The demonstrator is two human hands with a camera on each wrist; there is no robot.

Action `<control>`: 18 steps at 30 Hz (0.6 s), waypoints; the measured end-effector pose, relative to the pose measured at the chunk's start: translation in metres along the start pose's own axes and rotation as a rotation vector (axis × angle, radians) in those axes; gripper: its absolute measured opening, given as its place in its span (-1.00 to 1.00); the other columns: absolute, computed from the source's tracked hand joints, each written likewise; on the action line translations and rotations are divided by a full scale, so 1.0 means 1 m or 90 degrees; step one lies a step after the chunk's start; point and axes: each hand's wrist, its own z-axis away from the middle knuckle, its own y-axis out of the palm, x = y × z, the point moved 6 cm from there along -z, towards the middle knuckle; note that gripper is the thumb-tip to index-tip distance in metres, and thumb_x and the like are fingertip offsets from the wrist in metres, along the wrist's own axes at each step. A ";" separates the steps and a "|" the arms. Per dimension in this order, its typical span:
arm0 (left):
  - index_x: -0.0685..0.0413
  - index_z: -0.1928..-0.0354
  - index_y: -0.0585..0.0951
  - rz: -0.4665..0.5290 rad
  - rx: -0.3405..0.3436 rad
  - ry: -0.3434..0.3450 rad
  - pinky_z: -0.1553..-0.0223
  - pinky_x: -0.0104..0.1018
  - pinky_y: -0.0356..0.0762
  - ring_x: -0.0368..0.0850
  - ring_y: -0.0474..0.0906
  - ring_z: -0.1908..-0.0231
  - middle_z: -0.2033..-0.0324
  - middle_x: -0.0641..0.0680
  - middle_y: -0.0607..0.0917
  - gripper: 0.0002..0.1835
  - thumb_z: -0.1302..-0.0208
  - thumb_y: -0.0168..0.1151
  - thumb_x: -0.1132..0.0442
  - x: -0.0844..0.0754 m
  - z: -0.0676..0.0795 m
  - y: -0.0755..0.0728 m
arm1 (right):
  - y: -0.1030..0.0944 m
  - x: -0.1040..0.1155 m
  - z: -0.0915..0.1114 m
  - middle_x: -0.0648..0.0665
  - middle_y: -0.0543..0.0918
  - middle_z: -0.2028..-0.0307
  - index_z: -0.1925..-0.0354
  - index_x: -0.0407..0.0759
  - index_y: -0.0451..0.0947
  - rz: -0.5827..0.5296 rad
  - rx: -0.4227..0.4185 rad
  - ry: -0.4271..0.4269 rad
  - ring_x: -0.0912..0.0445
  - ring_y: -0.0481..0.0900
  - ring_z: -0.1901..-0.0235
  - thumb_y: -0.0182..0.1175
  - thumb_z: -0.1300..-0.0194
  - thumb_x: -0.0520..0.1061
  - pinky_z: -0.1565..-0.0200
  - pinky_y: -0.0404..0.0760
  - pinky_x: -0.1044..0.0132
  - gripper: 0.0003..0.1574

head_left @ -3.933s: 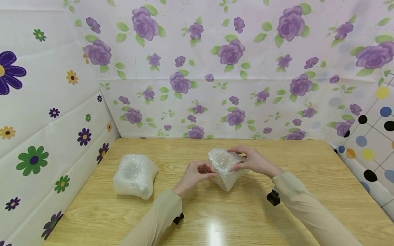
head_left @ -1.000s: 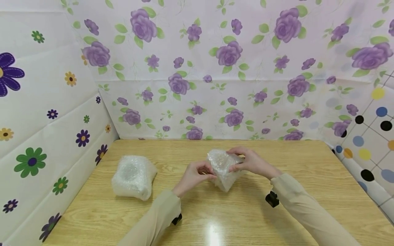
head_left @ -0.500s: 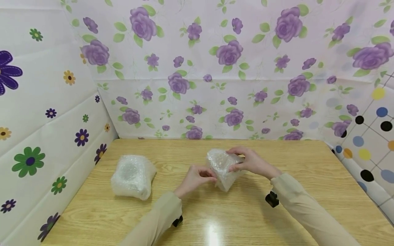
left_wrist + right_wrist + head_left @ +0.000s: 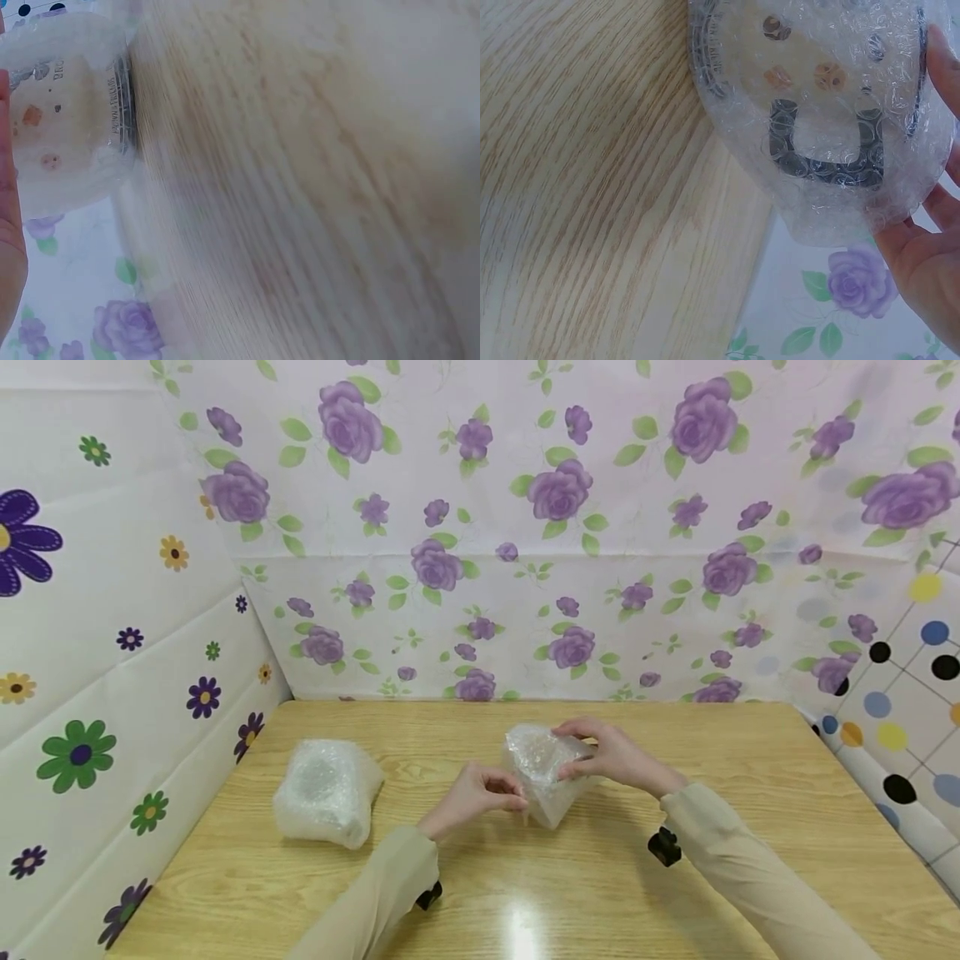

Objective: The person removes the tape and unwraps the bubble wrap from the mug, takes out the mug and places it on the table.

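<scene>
Wood-grain desk (image 4: 712, 752), enclosed by a cloth backdrop (image 4: 420, 485) with purple roses, a flowered panel (image 4: 45, 693) at left and a dotted panel (image 4: 918, 681) at right.

Right grip (image 4: 617, 757): grasping a bubble-wrapped mug (image 4: 543, 777), fingers over its far right side, thumb nearer. Left grip (image 4: 472, 795): thumb and fingertips together at the near left edge, apparently pinching the bubble wrap; exact hold too small to tell.

Bubble-wrapped mug: between the two, just left of the right grip, just right of the left grip; fuller hold on the right. Long axis uncertain under the folds; wrap tapering to a corner on the near side. Seen through the plastic: a dark U-shaped handle (image 4: 829, 172), near the right grip; a dark band (image 4: 124, 112) along the end beside the desk.

Pose: forearms reaching in from the near side, slanted inward, in beige sleeves (image 4: 738, 852); black wrist units (image 4: 664, 846) beneath.

Farther out, well left of the left grip: second wrapped bundle (image 4: 326, 789), resting untouched.
</scene>
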 end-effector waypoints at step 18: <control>0.36 0.25 0.61 -0.019 -0.058 -0.056 0.46 0.03 0.50 0.11 0.50 0.62 0.49 0.20 0.63 -0.83 -0.12 0.26 0.38 0.008 0.008 -0.019 | 0.001 -0.003 0.001 -0.13 0.38 -0.12 -0.11 -0.18 0.42 -0.031 -0.004 -0.009 -0.05 0.34 -0.08 0.39 0.12 0.12 0.06 0.46 0.10 -0.16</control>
